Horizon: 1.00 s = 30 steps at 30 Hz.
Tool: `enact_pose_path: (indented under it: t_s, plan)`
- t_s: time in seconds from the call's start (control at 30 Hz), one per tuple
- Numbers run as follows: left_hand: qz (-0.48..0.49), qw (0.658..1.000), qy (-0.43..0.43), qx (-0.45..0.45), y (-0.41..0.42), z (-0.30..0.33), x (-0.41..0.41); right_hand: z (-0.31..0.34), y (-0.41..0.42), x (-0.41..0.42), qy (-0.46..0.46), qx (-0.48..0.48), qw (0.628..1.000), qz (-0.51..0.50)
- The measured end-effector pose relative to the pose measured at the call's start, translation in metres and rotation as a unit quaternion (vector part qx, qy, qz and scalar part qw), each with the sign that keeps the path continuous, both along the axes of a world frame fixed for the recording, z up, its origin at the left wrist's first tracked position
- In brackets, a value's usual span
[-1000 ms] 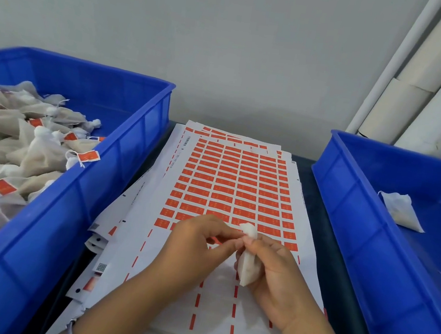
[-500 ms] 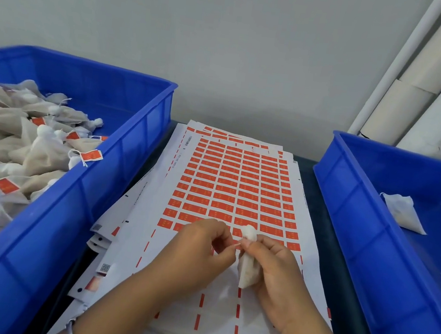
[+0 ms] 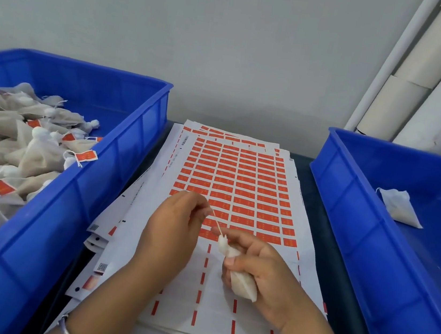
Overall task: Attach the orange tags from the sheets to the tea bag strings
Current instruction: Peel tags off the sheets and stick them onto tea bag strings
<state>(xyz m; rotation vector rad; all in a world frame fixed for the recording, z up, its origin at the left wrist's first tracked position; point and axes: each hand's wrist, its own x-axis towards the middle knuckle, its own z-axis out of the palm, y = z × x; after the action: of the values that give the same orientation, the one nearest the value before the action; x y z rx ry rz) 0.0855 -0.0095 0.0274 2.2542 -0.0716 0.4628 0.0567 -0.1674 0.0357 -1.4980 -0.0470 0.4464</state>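
A stack of white sheets [image 3: 131, 242] with rows of orange tags [image 3: 235, 185] lies between two blue bins. My right hand [image 3: 263, 276] grips a small white tea bag [image 3: 241, 279] above the sheets' near part. Its thin string [image 3: 217, 224] runs taut up and to the left from the bag's tied top. My left hand [image 3: 174, 233] pinches the far end of that string between thumb and finger. No tag shows on this string.
The blue bin on the left [image 3: 75, 195] holds several tea bags, some with orange tags on their strings [image 3: 85, 155]. The blue bin on the right [image 3: 348, 211] holds one white tea bag [image 3: 399, 207]. White tubes [image 3: 410, 79] lean in the back right corner.
My hands were close together at the tea bag's top. My left hand has drawn away up and to the left, pulling the string out straight. The right hand has turned the bag lower.
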Motion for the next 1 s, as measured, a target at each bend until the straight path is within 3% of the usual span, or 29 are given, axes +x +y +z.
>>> enact_pose_path:
  t_s: [0.07, 0.17, 0.3, 0.4, 0.47, 0.57, 0.67, 0.8, 1.0]
  plan:
    - [-0.02, 1.0, -0.016, 0.004, 0.002, 0.003, -0.001, 0.001, -0.003, -0.002, -0.014, 0.028, 0.999, 0.043]
    - [-0.054, 0.998, -0.04, 0.011, -0.003, 0.006, -0.008, 0.004, -0.005, -0.005, -0.026, 0.151, 0.987, 0.041]
    - [-0.078, 0.995, -0.057, 0.02, -0.017, 0.006, -0.015, 0.012, -0.009, -0.003, -0.046, 0.148, 0.988, -0.002]
    - [-0.064, 0.997, -0.038, 0.035, -0.02, 0.009, -0.014, 0.02, -0.025, -0.002, -0.02, 0.2, 0.977, -0.065]
    - [-0.043, 0.998, -0.035, 0.042, -0.022, 0.013, -0.01, 0.023, -0.043, 0.0, 0.001, 0.222, 0.962, -0.159]
    - [-0.013, 0.999, -0.002, 0.046, -0.031, 0.017, 0.002, 0.02, -0.068, 0.008, 0.025, 0.081, 0.938, -0.336]
    - [-0.032, 0.992, 0.099, 0.075, -0.051, 0.008, 0.013, 0.011, -0.083, 0.016, 0.014, -0.109, 0.91, -0.4]
    - [-0.092, 0.976, 0.179, 0.087, -0.078, -0.015, 0.016, 0.006, -0.093, 0.019, 0.019, -0.213, 0.906, -0.366]
    - [-0.1, 0.968, 0.191, 0.132, -0.082, -0.036, 0.01, 0.007, -0.095, 0.018, 0.083, -0.239, 0.928, -0.274]
